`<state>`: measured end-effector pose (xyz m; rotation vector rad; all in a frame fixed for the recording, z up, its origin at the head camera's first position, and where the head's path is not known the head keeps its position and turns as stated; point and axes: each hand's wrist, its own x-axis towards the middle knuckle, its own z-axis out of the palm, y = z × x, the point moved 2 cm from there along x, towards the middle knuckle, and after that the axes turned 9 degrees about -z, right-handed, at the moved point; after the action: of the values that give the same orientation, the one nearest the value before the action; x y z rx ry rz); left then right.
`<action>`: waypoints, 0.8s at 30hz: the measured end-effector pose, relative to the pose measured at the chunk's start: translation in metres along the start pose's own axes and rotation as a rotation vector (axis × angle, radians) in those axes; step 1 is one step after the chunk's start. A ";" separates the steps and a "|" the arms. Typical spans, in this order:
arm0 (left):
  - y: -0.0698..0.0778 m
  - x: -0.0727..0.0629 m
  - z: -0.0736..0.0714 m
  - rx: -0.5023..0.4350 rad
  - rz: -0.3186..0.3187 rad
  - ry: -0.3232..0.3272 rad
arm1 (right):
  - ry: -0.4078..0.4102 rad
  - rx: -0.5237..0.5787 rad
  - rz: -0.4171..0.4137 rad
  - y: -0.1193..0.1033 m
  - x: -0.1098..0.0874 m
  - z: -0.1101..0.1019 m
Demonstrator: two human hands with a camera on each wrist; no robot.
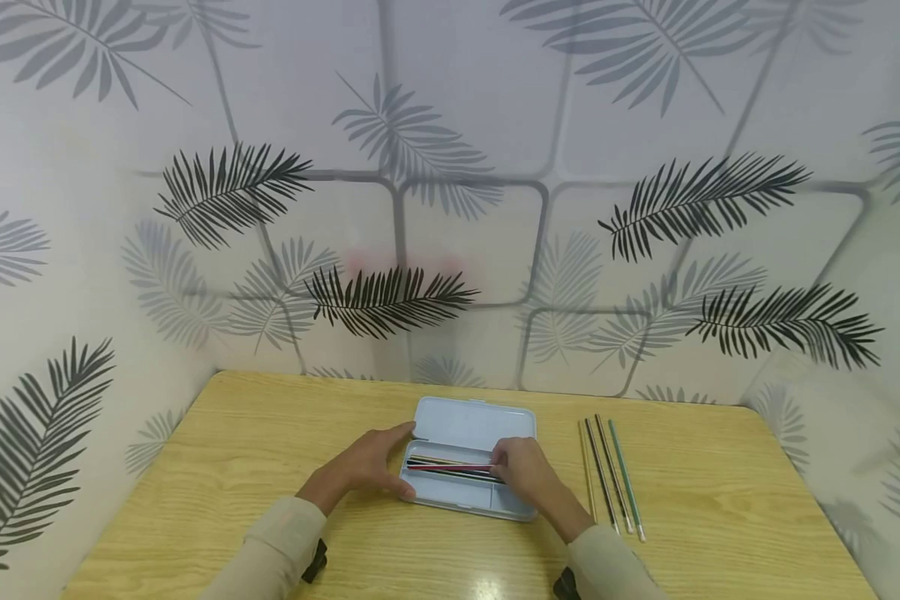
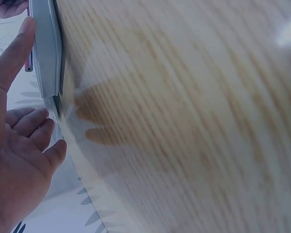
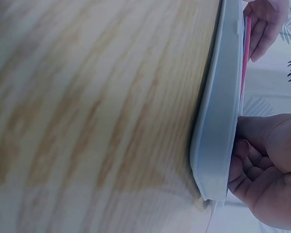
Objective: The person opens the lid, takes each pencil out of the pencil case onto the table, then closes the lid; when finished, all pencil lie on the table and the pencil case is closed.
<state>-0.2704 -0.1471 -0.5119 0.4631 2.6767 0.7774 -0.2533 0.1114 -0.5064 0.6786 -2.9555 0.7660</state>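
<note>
A pale blue pencil case (image 1: 453, 501) lies on the table with its lid (image 1: 474, 422) raised toward the back. Several pencils lie lengthwise inside it, and a red pencil (image 1: 450, 467) crosses on top of them. My right hand (image 1: 525, 471) reaches into the right part of the case and pinches the red pencil near its right end; its fingertips are partly hidden. At the case's left end is my left hand (image 1: 367, 462), thumb and forefinger spread, the thumb against the front left corner. In the left wrist view its other fingers (image 2: 34, 124) are loosely bent behind the case.
Several pencils, among them a green pencil (image 1: 627, 479) and a dark pencil (image 1: 602, 475), lie side by side to the right of my right hand. The wooden table (image 1: 720, 500) ends at a leaf-patterned wall covering (image 1: 465, 242) behind and at both sides.
</note>
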 end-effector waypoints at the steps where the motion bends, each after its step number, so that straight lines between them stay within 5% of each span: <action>1: 0.000 0.000 0.000 0.002 0.001 0.001 | 0.000 -0.001 -0.004 0.000 0.000 -0.001; 9: 0.002 -0.001 -0.001 -0.008 -0.013 0.001 | -0.046 0.017 -0.029 0.002 0.001 -0.004; 16: 0.004 -0.003 -0.001 -0.016 -0.033 -0.013 | 0.054 0.055 -0.117 0.010 -0.002 -0.012; 24: 0.005 -0.003 -0.001 -0.008 -0.028 -0.011 | 0.142 0.155 -0.064 0.014 -0.011 -0.034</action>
<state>-0.2670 -0.1454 -0.5075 0.4256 2.6627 0.7752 -0.2523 0.1428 -0.4840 0.6916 -2.7545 1.0013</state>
